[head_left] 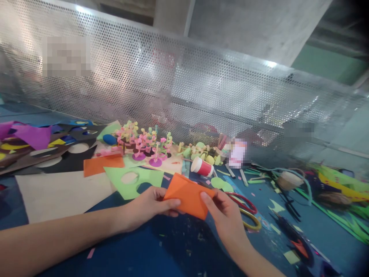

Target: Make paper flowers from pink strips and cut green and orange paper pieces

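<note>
An orange piece of folded paper [188, 196] is held up above the blue table, between my two hands. My left hand [152, 206] pinches its left edge, thumb on the near face and fingers behind. At the opposite edge, my right hand [221, 206] grips the paper with thumb and fingers. Just beyond my right hand lie scissors with one red and one yellow handle loop [249, 219]; their blades are hidden. Behind my left hand is a light green sheet [152, 177] with round holes cut in it.
Small pink and yellow paper trees [147, 144] stand at the back before a perforated metal screen [121, 77]. A red-and-white paper cup [202, 167] lies on its side. An orange strip [103, 165], a beige sheet [63, 196] and a glue gun [300, 234] lie around. Scraps litter the right.
</note>
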Motion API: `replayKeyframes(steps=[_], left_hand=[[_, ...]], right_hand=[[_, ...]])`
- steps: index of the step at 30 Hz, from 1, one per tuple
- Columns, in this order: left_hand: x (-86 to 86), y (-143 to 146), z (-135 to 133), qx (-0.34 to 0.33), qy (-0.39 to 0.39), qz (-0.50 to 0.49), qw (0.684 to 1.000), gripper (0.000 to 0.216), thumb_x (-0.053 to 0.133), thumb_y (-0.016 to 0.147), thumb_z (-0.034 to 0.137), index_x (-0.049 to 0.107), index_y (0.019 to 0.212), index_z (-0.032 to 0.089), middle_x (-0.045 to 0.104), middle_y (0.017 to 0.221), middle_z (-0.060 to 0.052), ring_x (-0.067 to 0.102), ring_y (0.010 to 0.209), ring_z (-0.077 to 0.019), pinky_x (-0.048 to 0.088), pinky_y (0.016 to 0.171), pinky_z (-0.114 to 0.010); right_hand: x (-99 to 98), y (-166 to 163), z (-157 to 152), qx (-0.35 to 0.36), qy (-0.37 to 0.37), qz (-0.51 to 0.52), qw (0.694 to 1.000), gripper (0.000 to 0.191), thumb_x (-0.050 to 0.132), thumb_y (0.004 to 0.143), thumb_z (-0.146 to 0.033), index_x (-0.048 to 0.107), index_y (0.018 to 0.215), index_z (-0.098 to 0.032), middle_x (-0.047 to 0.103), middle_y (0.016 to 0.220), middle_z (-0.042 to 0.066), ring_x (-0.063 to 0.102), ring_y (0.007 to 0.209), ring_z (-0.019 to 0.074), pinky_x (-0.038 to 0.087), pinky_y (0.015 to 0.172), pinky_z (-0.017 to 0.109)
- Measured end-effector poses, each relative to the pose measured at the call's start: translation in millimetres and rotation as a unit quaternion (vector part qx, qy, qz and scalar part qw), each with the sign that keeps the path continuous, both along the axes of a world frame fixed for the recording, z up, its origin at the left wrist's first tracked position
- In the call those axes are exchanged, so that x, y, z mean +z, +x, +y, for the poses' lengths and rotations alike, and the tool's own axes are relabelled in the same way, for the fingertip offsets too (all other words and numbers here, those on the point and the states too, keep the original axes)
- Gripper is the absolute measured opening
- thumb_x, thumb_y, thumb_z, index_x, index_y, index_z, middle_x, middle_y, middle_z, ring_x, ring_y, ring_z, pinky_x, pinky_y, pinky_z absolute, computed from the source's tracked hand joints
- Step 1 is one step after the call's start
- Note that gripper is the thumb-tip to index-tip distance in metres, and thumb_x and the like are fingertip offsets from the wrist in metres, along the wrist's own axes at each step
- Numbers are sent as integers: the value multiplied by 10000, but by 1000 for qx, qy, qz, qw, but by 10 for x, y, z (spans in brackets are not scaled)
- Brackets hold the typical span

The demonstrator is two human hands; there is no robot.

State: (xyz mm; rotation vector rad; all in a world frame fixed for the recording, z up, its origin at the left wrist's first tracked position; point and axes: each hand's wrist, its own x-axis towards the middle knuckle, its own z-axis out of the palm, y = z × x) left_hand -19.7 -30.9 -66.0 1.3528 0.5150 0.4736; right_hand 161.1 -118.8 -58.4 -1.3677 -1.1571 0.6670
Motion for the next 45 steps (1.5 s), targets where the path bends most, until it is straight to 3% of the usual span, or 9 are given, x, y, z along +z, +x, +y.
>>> replayKeyframes(steps=[7, 15, 22, 34, 45], left_hand=[[-47, -8, -2, 31, -18, 9, 999, 267, 661, 729, 393, 732, 836, 160, 738, 846, -67, 677, 746, -161, 521, 755, -256], [1, -10, -20, 3, 9, 21, 1000, 370, 624, 755, 430, 706, 943, 122, 732, 875, -113, 684, 808, -202, 536, 757, -286], [15, -14, -14, -23, 28, 9, 999, 385, 574, 804, 418, 672, 1031, 123, 718, 945, -118, 678, 846, -182, 524, 791, -264], [-35, -1, -2, -3, 14, 33, 999, 385, 582, 782, 457, 699, 939, 127, 729, 899, -108, 683, 828, -201, 536, 760, -280], [-48, 12, 16, 3, 21, 38, 999, 363, 587, 777, 453, 702, 905, 133, 736, 864, -93, 690, 783, -174, 538, 730, -243]], right_hand=[[-35, 7, -29, -12, 9, -64, 998, 241, 563, 815, -417, 562, 759, -182, 539, 706, 7, 504, 708, 173, 433, 638, 266], [-63, 32, -35, -41, 17, -86, 995, 251, 567, 802, -428, 570, 762, -181, 555, 701, 11, 532, 705, 180, 434, 620, 262], [-78, 73, 3, -52, 25, -116, 992, 252, 557, 807, -422, 567, 746, -178, 575, 721, 26, 539, 716, 188, 439, 641, 279], [-34, 63, -14, -62, 24, -128, 990, 285, 551, 809, -440, 534, 682, -186, 505, 649, 1, 525, 694, 183, 428, 630, 278], [-40, 54, 6, -61, 7, -114, 992, 305, 541, 799, -457, 559, 697, -170, 560, 677, 16, 495, 639, 163, 409, 579, 255]])
